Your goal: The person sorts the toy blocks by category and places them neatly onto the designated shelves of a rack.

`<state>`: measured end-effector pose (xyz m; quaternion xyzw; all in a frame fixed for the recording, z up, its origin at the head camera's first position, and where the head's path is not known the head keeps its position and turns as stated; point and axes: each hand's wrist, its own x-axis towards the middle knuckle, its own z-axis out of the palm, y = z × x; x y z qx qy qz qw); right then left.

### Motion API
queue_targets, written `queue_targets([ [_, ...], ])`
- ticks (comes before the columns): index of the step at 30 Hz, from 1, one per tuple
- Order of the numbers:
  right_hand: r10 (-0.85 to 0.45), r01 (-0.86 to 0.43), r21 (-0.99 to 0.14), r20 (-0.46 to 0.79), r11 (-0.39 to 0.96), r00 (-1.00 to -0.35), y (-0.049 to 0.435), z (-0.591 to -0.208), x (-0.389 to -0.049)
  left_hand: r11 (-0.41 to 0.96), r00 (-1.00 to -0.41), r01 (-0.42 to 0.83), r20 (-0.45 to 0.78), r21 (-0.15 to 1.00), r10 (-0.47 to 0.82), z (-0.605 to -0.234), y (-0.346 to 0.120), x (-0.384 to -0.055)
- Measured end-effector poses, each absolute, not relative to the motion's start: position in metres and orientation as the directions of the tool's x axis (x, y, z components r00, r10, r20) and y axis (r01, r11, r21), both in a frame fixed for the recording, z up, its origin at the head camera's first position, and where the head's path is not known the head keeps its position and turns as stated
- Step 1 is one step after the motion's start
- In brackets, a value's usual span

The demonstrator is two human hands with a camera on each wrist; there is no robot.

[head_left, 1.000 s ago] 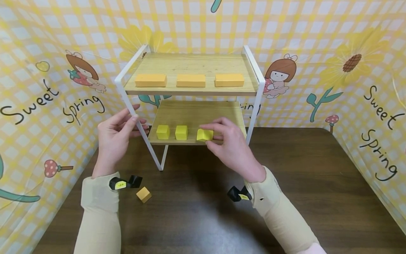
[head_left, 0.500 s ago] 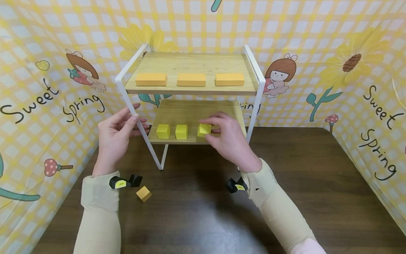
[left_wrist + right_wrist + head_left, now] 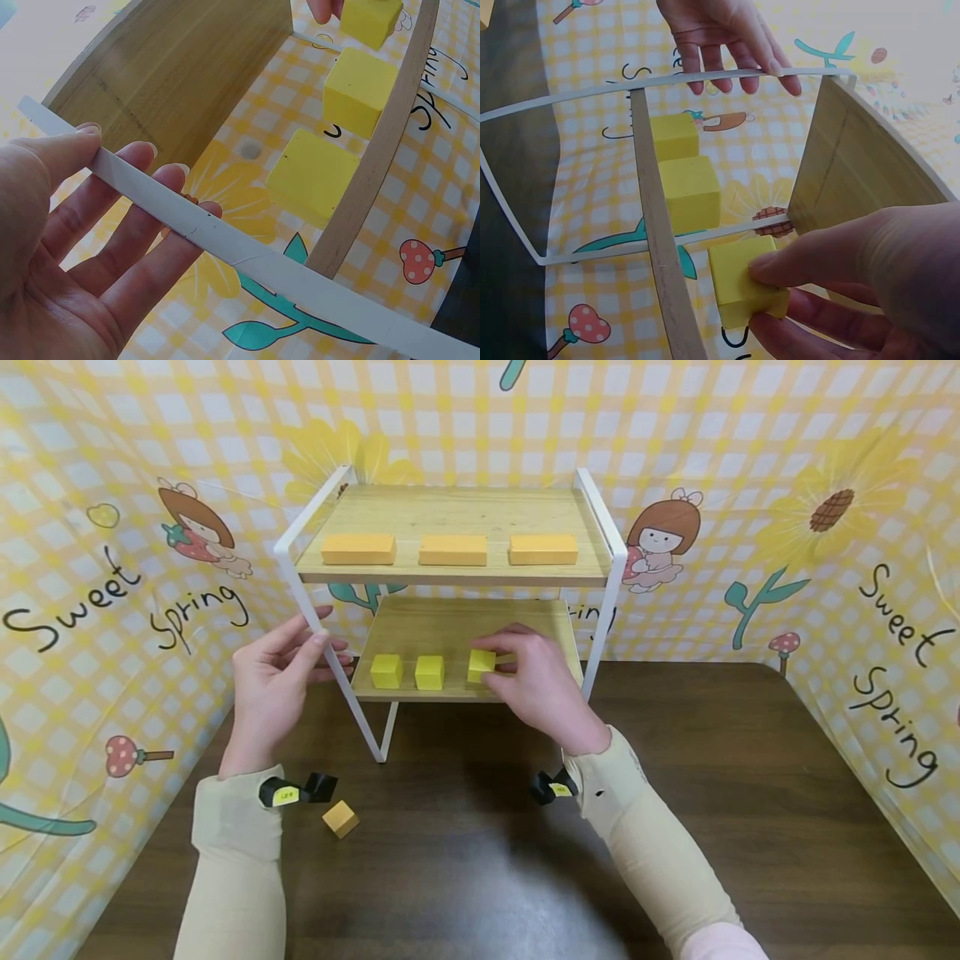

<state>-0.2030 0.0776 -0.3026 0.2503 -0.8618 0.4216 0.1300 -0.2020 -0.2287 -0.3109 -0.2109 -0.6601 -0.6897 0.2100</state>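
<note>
My right hand pinches a yellow cube between thumb and fingers at the front of the lower shelf. Left of it, two more yellow cubes stand in a row on the same board. At the rack's left side my left hand holds the white metal frame, thumb on one face and fingertips behind it. Three long orange blocks lie along the front of the upper shelf. The far fingers of the right hand are partly hidden behind the cube.
A small orange block lies on the dark wooden table, near the left sleeve. The rack's white legs reach down to the table. A yellow checked cloth hangs behind and at both sides.
My right hand has moved slightly back and left with the yellow cube, which was tilted at the shelf edge and now looks more upright. The left hand stays on the frame.
</note>
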Motion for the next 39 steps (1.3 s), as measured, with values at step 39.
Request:
queue_targets([
  [39, -0.332, -0.547, -0.619, 0.436, 0.563, -0.836, 0.0779, -0.3082, -0.2052, -0.045, -0.823, 0.568, 0.568, 0.822, -0.015, -0.3123, -0.2289, -0.2018],
])
